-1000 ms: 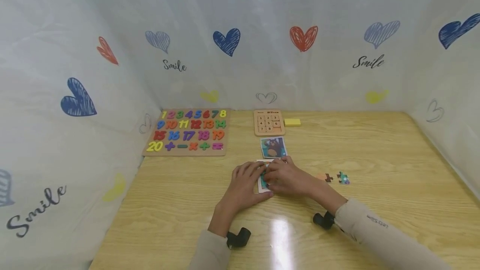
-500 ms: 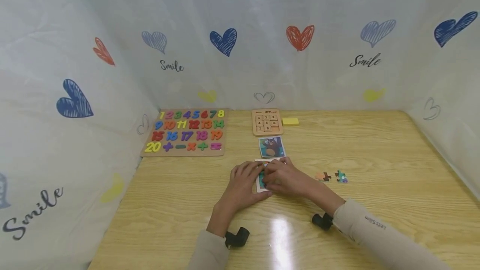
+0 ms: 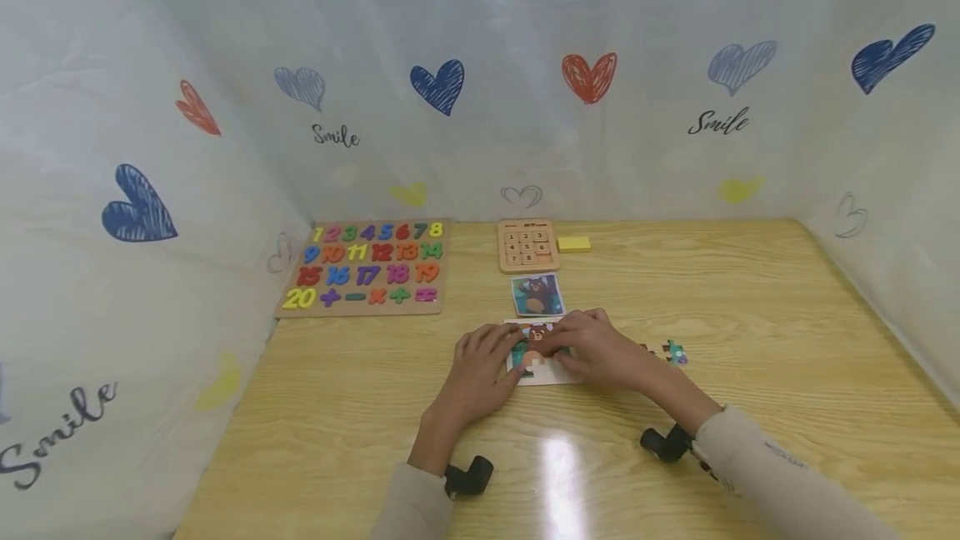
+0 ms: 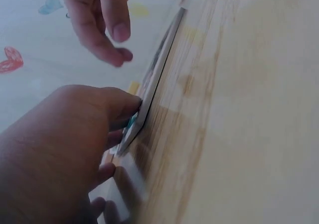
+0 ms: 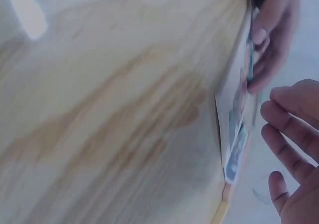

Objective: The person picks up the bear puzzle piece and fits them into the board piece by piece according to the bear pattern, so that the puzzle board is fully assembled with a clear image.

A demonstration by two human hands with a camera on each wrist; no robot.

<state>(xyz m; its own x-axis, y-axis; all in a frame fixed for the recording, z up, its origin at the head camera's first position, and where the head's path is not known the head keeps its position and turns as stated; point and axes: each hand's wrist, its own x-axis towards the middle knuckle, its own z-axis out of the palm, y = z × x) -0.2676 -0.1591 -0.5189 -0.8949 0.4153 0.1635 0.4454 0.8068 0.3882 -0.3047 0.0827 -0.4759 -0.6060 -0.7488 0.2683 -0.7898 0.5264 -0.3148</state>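
A jigsaw puzzle board lies on the table, with a brown bear partly put together on its upper and left parts and bare white at the lower right. My left hand holds its left end, thumb at the near side and bent fingers at the far side. Over the right part hovers my right hand; the left wrist view shows these fingers loosely bent, apart from the board, with nothing between them. Just beyond the board lies a bear picture card. Loose puzzle pieces lie right of the board, partly behind the right forearm.
A board of coloured numbers lies at the far left. Behind the picture card are a wooden sliding number puzzle and a yellow block. White curtains with hearts enclose the wooden table.
My right hand has drawn back rightward from the board's middle, uncovering the bear and the white area. My left hand has stayed on the board's left end. The whole head view has shifted slightly.
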